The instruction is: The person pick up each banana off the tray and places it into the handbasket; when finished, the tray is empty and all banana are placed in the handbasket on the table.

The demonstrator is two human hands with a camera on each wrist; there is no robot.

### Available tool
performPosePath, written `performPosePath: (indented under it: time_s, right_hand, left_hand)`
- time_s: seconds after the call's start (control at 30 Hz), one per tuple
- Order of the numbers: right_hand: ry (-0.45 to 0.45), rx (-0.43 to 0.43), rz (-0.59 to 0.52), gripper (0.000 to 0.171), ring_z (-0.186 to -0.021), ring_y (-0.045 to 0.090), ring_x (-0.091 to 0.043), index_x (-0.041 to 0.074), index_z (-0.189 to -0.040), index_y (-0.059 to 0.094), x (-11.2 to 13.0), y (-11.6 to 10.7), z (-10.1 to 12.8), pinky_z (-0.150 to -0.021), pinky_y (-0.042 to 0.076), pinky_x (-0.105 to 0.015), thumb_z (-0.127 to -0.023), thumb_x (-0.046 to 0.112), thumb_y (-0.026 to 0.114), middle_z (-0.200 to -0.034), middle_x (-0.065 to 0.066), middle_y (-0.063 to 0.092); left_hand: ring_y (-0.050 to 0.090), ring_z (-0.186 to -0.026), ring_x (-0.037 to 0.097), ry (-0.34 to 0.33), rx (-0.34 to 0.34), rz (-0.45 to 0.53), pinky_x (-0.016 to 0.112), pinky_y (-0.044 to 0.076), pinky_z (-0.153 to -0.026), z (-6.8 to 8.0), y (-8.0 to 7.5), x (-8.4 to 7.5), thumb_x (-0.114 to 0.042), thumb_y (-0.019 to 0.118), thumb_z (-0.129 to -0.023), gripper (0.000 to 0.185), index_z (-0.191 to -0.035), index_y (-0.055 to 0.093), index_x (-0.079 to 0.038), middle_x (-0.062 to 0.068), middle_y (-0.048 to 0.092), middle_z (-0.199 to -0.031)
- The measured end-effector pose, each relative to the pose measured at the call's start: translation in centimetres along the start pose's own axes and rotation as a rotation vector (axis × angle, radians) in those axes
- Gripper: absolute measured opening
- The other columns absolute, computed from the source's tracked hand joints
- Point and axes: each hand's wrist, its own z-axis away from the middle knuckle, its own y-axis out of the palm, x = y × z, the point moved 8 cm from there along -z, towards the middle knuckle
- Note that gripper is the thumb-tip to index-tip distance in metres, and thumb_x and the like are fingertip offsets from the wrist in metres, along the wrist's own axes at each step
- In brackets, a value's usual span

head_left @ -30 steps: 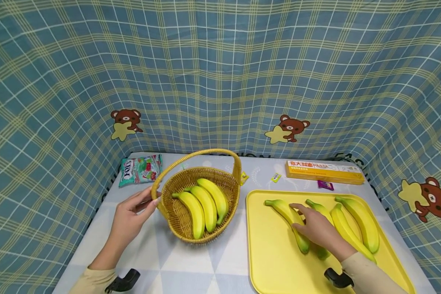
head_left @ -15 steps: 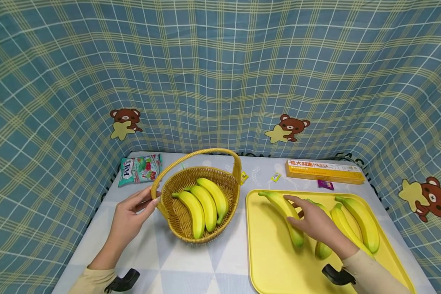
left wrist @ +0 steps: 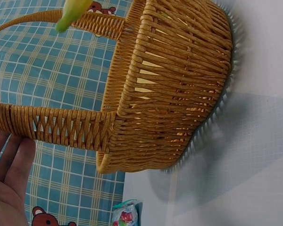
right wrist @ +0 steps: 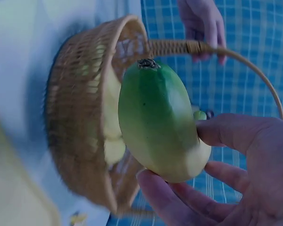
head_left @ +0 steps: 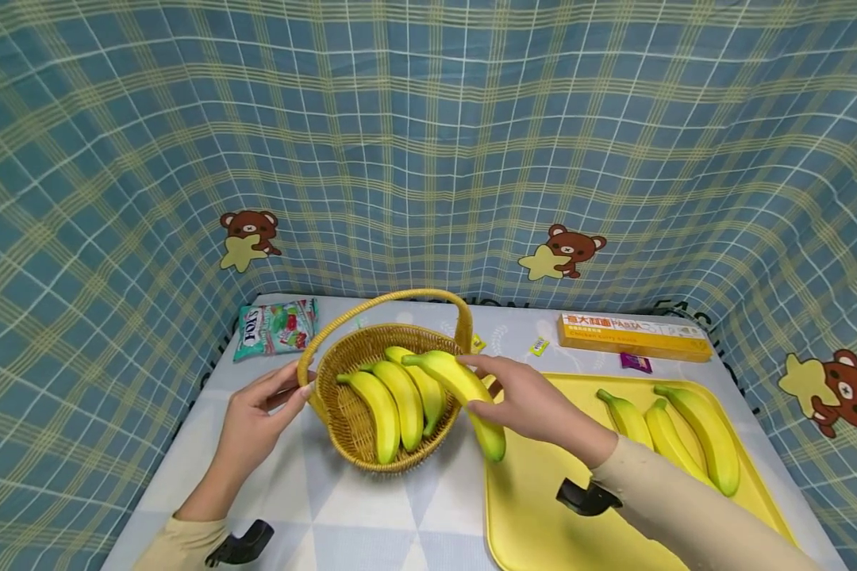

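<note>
Banana in right hand, above basket

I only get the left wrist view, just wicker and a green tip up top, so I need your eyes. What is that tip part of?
Observer: A banana that the right hand grips; it hangs over the basket's right rim.
Operator: Is anything inside the basket? I see only its outer wall.
Observer: Three bananas lie side by side in it.
Operator: Where did the fruit come from?
Observer: I cannot tell that, but three more bananas lie on a yellow tray right of the basket.
Operator: And my left hand?
Observer: The left hand touches the handle's left base with its fingertips.
</note>
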Motion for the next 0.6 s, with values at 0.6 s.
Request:
performPosePath:
  time_s: [0.6]
  right_hand:
    - [0.020, 0.180, 0.133, 0.068, -0.078, 0.061, -0.017, 0.016, -0.154, 0.047, 4.7, 10.0, -10.4, -0.062, 0.048, -0.027, -0.093, 0.026, 0.074, -0.087, -0.004, 0.070]
  left_hand:
    - [0.065, -0.103, -0.001, -0.003, -0.001, -0.030, 0.014, 0.057, -0.083, 0.0, 0.0, 0.4, 0.000, 0.071, -0.094, 0.043, -0.136, 0.065, -0.005, 0.013, 0.072, -0.116]
